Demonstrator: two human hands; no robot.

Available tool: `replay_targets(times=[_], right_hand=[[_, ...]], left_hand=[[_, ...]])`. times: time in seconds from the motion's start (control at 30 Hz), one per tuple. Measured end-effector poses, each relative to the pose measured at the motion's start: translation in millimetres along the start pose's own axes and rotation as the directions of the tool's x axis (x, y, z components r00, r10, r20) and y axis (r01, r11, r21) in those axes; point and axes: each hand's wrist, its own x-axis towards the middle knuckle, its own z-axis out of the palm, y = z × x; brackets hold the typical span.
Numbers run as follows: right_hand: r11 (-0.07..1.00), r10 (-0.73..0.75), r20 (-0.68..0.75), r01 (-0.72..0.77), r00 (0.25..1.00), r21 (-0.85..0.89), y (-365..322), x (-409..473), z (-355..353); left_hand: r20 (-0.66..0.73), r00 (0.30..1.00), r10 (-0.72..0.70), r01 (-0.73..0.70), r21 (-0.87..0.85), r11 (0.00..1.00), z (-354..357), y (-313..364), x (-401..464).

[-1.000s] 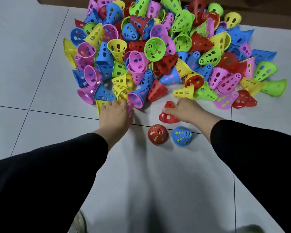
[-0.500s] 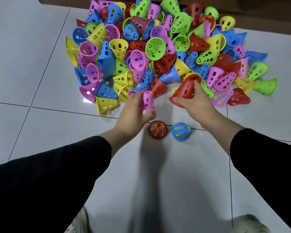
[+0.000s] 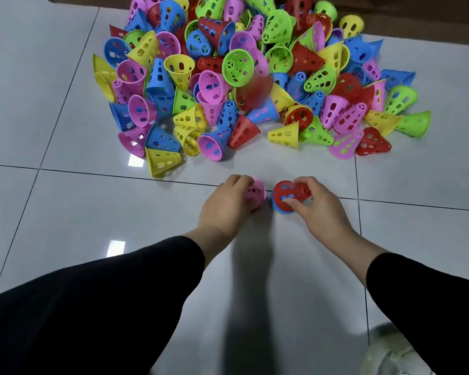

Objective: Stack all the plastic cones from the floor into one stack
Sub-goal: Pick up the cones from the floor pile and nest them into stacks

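Both hands down on the floor, each gripping a cone set over another one.

The left hand [image 3: 228, 204] curls its fingers round a pink cone [image 3: 256, 192] that sits over a red one, of which only a sliver shows at the bottom edge; just beside it, the right hand [image 3: 316, 208] pinches a red cone [image 3: 287, 192] sitting on a blue cone [image 3: 280, 208] whose rim peeks out underneath. The two small stacks stand close together on the white tiled floor [image 3: 65, 212], right by a grout line. Beyond them, apart from the hands, lies the big loose pile of cones [image 3: 241, 71] in pink, blue, yellow, green and red, tumbled every which way up to the dark skirting at the far edge. Black sleeves [image 3: 92, 307] cover both forearms, and a pale shoe [image 3: 387, 350] shows at the lower right.
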Motion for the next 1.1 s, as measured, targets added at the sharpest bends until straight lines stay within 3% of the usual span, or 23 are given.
replay_targets(times=[0.13, 0.37, 0.47, 0.5, 0.57, 0.67, 0.73, 0.87, 1.0, 1.1], right_hand=[[0.989, -0.023, 0.066, 0.032, 0.998, -0.143, -3, 26, 4], [0.943, -0.019, 0.098, 0.05, 0.995, -0.33, -13, 73, -2], [0.948, -0.136, -0.012, 0.127, 0.991, -0.292, -23, 91, -6], [0.949, -0.178, -0.064, 0.154, 0.982, -0.275, -26, 99, -8], [0.947, -0.205, -0.057, 0.183, 0.977, -0.263, -30, 123, -12], [0.916, -0.235, 0.115, 0.259, 0.965, -0.306, -36, 163, -18], [0.865, -0.226, 0.212, 0.296, 0.951, -0.404, -41, 185, -24], [0.675, -0.174, 0.388, 0.397, 0.905, -0.623, -46, 197, -24], [0.619, -0.147, 0.464, 0.447, 0.873, -0.645, -47, 193, -19], [0.486, -0.156, 0.493, 0.501, 0.856, -0.716, -41, 190, -22]], left_hand=[[0.092, 0.995, -0.042, 0.016, 0.272, 0.962, -1, 3, 26], [0.064, 0.997, -0.049, 0.034, 0.217, 0.976, -11, 9, 72], [-0.168, 0.975, 0.145, -0.087, 0.31, 0.947, -19, 2, 89], [-0.263, 0.95, 0.17, -0.068, 0.356, 0.932, -23, -2, 97], [-0.323, 0.943, 0.076, 0.06, 0.391, 0.919, -33, -12, 116], [-0.099, 0.98, -0.172, 0.198, 0.435, 0.878, -42, -30, 138], [0.024, 0.969, -0.247, 0.215, 0.414, 0.885, -42, -39, 142], [0.026, 0.97, -0.241, 0.213, 0.386, 0.897, -34, -46, 144], [0.037, 0.955, -0.293, 0.268, 0.314, 0.911, -35, -46, 145], [-0.018, 0.956, -0.294, 0.293, 0.162, 0.942, -42, -47, 139]])
